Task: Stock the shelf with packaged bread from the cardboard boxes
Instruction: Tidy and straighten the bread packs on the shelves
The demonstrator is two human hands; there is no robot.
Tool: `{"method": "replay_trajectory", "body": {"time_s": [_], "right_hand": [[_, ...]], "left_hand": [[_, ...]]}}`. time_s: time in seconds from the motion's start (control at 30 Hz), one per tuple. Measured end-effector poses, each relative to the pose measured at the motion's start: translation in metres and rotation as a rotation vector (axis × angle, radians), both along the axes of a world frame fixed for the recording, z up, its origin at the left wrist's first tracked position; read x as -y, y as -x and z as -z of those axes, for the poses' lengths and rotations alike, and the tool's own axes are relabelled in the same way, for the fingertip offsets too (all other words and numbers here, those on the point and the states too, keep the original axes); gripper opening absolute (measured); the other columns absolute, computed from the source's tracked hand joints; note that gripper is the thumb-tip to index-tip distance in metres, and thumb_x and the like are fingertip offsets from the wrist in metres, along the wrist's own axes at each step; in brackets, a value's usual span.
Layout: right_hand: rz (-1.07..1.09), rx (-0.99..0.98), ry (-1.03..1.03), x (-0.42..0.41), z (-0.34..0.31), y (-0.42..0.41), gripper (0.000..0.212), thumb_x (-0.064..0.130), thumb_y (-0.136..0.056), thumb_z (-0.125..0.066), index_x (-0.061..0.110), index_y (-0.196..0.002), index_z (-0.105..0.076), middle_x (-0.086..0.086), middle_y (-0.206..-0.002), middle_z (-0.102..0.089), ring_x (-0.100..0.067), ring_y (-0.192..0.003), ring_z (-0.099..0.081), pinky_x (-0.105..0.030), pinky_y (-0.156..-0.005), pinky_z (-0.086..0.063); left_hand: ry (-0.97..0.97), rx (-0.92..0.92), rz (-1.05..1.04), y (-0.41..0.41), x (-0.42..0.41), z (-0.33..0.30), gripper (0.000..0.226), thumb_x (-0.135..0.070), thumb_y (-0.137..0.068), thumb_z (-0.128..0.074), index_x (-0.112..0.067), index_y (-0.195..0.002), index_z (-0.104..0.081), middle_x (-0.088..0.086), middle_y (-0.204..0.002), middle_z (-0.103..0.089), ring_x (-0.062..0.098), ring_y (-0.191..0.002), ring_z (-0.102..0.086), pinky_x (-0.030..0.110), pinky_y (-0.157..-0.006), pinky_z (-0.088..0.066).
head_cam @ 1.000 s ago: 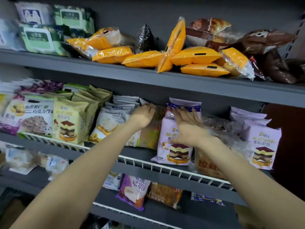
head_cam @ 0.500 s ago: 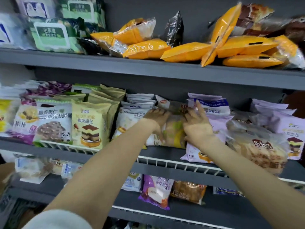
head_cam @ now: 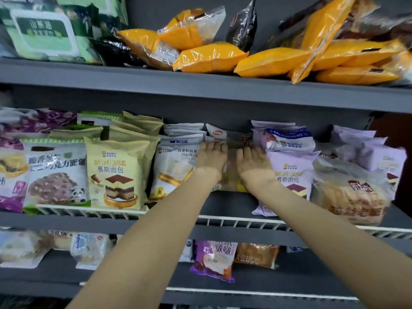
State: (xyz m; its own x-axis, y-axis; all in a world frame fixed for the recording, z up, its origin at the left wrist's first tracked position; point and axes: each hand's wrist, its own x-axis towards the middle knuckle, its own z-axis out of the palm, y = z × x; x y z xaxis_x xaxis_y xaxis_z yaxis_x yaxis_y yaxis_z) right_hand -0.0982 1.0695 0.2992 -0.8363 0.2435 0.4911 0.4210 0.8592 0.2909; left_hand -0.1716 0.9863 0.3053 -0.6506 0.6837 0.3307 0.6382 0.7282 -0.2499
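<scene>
Both arms reach up to the middle shelf (head_cam: 223, 199) of a grey rack. The left hand (head_cam: 211, 158) and right hand (head_cam: 253, 162) lie side by side, palms against a clear bread packet (head_cam: 231, 175) that stands upright near the centre of the shelf, at 12 o'clock from the wrists. The fingers (head_cam: 217, 146) of both hands point upward and look fairly straight, pressing on the packet's face rather than curling round it; the fingertips sit at its top edge.

At 9 o'clock from the left hand stands a row of white sandwich packets (head_cam: 174, 166), then yellow mousse bread packets (head_cam: 118, 172), then a chocolate bread packet (head_cam: 55, 175) with a panda on it. At 3 o'clock from the right hand stand lilac mousse bread packets (head_cam: 289, 170), and beyond them a large clear bag of bread (head_cam: 352, 192) leans over the white wire rail (head_cam: 245, 220) at the shelf's front edge.

On the top shelf (head_cam: 200, 83), at 12 o'clock, orange packets (head_cam: 209, 56) lie flat in a loose pile, with green packs (head_cam: 44, 34) at 10 o'clock. The bottom shelf (head_cam: 267, 284) holds a purple packet (head_cam: 214, 259) and a brown one (head_cam: 256, 255).
</scene>
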Motion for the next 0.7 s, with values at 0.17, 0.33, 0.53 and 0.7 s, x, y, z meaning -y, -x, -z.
{"method": "replay_trajectory", "body": {"time_s": [0.17,0.33,0.53,0.7], "right_hand": [[0.026,0.07,0.042,0.0,0.001,0.004,0.033,0.011,-0.064,-0.032,0.012,-0.057,-0.064,-0.006,-0.054,-0.058,-0.022,-0.048,-0.058,-0.023,-0.049,-0.046],[0.123,0.183,0.02,0.008,-0.014,-0.006,0.024,0.022,-0.067,-0.066,0.009,-0.087,-0.067,-0.01,-0.09,-0.063,-0.023,-0.084,-0.062,-0.027,-0.069,-0.048],[-0.018,0.35,0.355,0.001,-0.04,0.006,0.109,0.044,-0.076,-0.069,0.004,-0.149,0.001,-0.018,-0.155,-0.003,-0.031,-0.146,-0.001,-0.035,-0.118,-0.004],[-0.026,0.504,0.416,-0.006,-0.046,0.029,0.099,0.048,-0.065,-0.076,0.013,-0.145,-0.028,-0.013,-0.154,-0.025,-0.027,-0.141,-0.025,-0.035,-0.117,-0.021]], "left_hand": [[-0.093,-0.019,0.058,-0.001,0.002,0.0,0.061,-0.023,-0.083,-0.065,-0.004,-0.133,-0.035,0.012,-0.136,-0.046,0.029,-0.128,-0.04,0.037,-0.112,-0.021],[-0.041,-0.028,0.121,-0.004,0.007,0.006,0.098,-0.046,-0.064,-0.079,-0.007,-0.139,-0.03,0.01,-0.142,-0.039,0.027,-0.135,-0.031,0.035,-0.117,-0.011],[0.115,0.097,0.046,0.014,0.025,-0.018,0.123,-0.062,-0.063,-0.072,-0.008,-0.15,-0.004,0.013,-0.158,-0.002,0.028,-0.147,0.008,0.045,-0.118,0.01],[0.056,0.267,0.071,0.024,0.031,-0.024,0.114,-0.056,-0.061,-0.077,-0.017,-0.149,-0.015,0.009,-0.153,-0.024,0.028,-0.143,-0.018,0.036,-0.115,-0.016]]}}
